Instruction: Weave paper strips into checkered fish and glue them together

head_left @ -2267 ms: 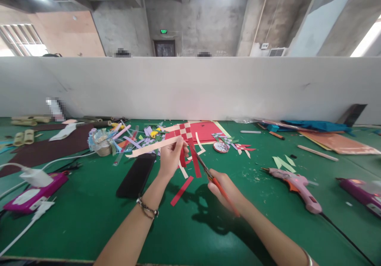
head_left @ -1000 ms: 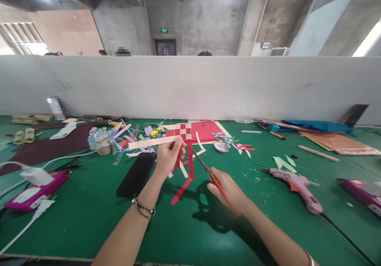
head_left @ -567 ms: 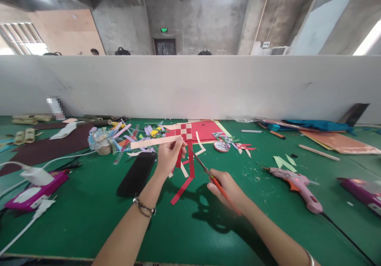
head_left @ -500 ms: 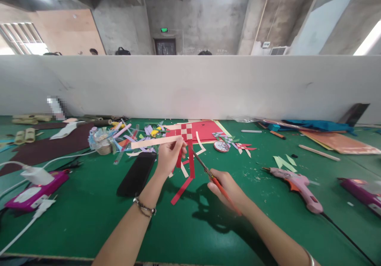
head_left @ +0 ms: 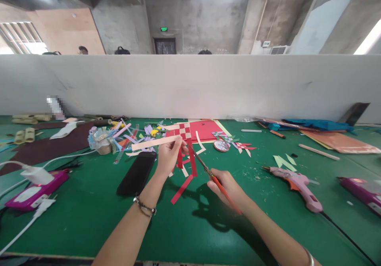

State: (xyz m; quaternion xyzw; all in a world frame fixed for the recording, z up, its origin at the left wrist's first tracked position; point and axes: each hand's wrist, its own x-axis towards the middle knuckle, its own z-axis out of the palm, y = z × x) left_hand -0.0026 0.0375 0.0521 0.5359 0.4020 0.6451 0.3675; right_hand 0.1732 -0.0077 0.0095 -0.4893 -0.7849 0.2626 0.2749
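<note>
My left hand pinches a woven paper piece of red and cream strips in a checkered pattern. From it a long cream strip sticks out to the left, and red strips hang downward. In my right hand are scissors with orange handles, the fingers wrapped round them. The blades point up and left, their tips at the hanging red strip beside my left fingers; whether they touch it I cannot tell. A loose red strip lies on the table below.
A black phone lies left of my left hand. Paper scraps and red sheets spread behind the hands. A pink glue gun with its cord is on the right; a purple power strip is on the left. A grey partition stands behind.
The woven piece has tilted slightly to the left, and its hanging red strips have swung a little. My hands and the scissors are almost where they were.
</note>
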